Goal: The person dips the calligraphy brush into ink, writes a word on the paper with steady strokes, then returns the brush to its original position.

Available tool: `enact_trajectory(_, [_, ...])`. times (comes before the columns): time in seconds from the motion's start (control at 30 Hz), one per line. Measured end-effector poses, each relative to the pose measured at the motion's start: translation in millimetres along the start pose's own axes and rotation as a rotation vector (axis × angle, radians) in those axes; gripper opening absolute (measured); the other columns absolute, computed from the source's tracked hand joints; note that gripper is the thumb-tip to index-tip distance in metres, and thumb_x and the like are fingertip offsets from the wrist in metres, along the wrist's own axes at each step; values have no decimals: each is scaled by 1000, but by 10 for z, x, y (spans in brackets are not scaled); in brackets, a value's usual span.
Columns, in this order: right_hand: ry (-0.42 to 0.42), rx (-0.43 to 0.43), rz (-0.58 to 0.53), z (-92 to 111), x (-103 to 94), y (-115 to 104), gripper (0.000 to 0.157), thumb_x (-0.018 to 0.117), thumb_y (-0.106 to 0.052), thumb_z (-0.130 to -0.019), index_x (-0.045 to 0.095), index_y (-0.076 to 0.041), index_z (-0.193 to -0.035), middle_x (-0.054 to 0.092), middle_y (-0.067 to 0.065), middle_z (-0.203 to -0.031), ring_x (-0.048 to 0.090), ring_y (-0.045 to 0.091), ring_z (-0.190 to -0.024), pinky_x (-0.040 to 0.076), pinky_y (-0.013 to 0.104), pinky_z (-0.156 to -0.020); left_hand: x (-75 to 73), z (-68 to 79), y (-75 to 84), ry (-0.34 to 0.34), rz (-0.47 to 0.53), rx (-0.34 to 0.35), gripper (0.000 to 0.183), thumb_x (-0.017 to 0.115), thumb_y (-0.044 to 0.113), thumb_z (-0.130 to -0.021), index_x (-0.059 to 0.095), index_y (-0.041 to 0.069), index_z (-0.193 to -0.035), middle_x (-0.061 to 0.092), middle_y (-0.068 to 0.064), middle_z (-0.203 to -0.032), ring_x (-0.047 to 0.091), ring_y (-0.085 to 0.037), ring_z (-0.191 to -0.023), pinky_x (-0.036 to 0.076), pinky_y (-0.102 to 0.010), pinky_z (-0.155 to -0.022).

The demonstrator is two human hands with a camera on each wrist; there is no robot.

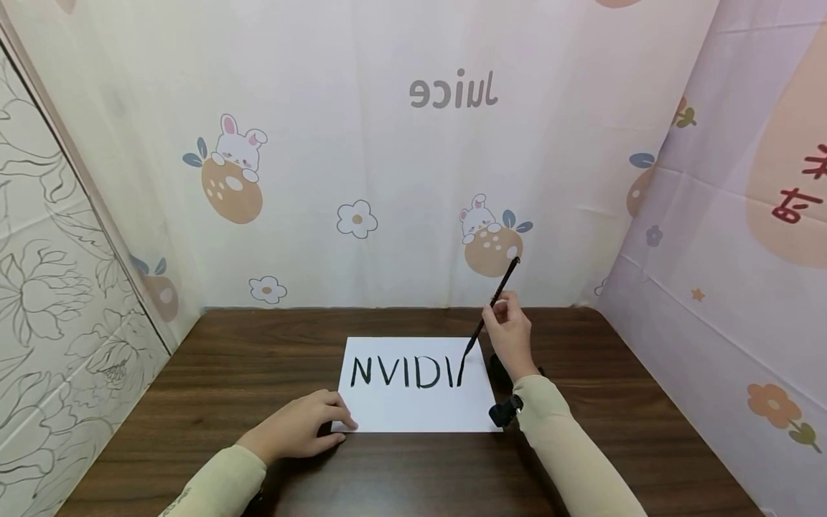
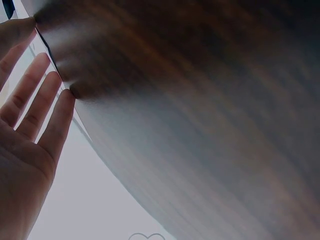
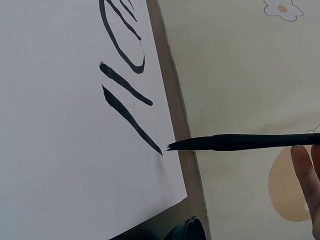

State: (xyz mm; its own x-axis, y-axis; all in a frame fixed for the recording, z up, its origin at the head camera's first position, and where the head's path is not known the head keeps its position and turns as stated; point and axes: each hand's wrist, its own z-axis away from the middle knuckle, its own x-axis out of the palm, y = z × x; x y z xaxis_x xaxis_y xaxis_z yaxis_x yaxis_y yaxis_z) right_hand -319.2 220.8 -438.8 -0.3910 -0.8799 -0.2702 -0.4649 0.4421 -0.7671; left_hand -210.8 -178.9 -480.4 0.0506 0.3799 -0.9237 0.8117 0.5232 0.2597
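A white sheet of paper (image 1: 413, 411) lies on the table with dark brush lettering (image 1: 426, 373): N, V, I, D, then two strokes, the last one slanted. My right hand (image 1: 510, 330) pinches a black writing brush (image 1: 496, 294) by its handle, which tilts up to the right. In the right wrist view the brush's bristles (image 3: 189, 144) are close by the end of the slanted stroke (image 3: 131, 119), a small gap between them. My left hand (image 1: 310, 424) rests at the sheet's lower left corner, fingertips (image 2: 66, 96) down, fingers nearly straight.
A dark rounded object (image 3: 187, 231) stands just right of the sheet, partly hidden behind my right wrist in the head view. Printed curtains (image 1: 310, 143) hang behind and beside the brown wooden table (image 1: 213, 373). A black wrist device (image 1: 505, 411) sits at my right cuff.
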Motion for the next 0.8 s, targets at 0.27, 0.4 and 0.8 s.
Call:
enact_trajectory(0.27, [7, 28, 2, 6, 13, 37, 15, 63, -10, -97, 54, -10, -109, 61, 9, -86, 66, 43, -75, 55, 23, -61, -20, -4, 20, -7, 3, -7, 16, 75, 19, -90, 76, 27, -104, 60, 13, -106, 56, -5, -96, 52, -28, -79])
enact_trajectory(0.4, [6, 30, 10, 8, 13, 63, 15, 63, -11, -97, 54, -9, -109, 61, 8, -86, 67, 36, -73, 56, 22, -61, -19, -6, 17, -9, 3, -8, 16, 75, 19, -90, 75, 27, -104, 59, 13, -106, 56, -5, -96, 52, -28, -79])
enact_trajectory(0.8, [3, 4, 45, 48, 9, 95, 14, 64, -10, -96, 56, -10, -107, 62, 8, -82, 63, 21, -65, 54, 24, -57, -28, -3, 30, -28, 19, -28, 16, 74, 19, -91, 76, 26, -106, 60, 13, -107, 56, -5, -97, 52, -29, -80])
